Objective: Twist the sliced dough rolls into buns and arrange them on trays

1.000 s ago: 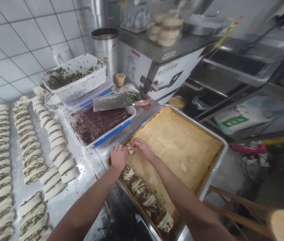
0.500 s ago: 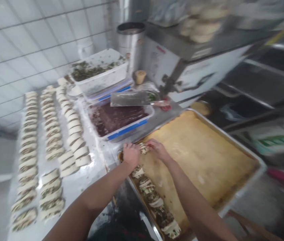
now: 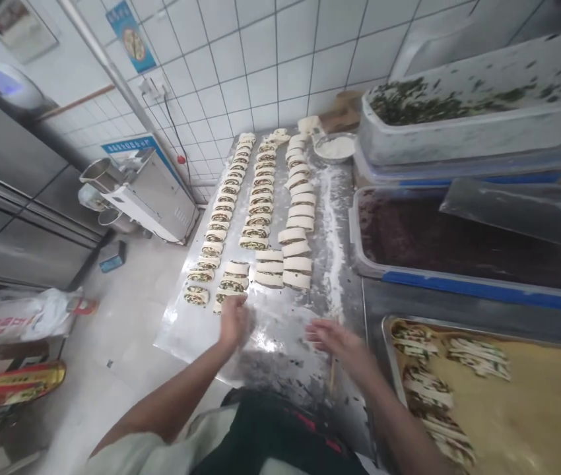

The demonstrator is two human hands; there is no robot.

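Left of the floured steel sheet [image 3: 280, 336], a white sack [image 3: 13, 316] with red lettering too blurred to read lies on the floor, and a blue wall poster [image 3: 131, 36] is also unreadable. The left hand [image 3: 233, 323] rests its fingertips on the nearest rolled dough slices [image 3: 231, 287], which lie in rows on the sheet, while the open right hand [image 3: 337, 346] stays well apart from it. Further right, more slices lie on the oiled baking tray [image 3: 387, 349], beyond which dark filling [image 3: 433, 237] fills a plastic tub [image 3: 459, 285].

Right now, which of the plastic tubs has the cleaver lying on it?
The tub of dark paste, with the blue strip along its rim: the cleaver lies across it. The tub of chopped greens behind it has no cleaver.
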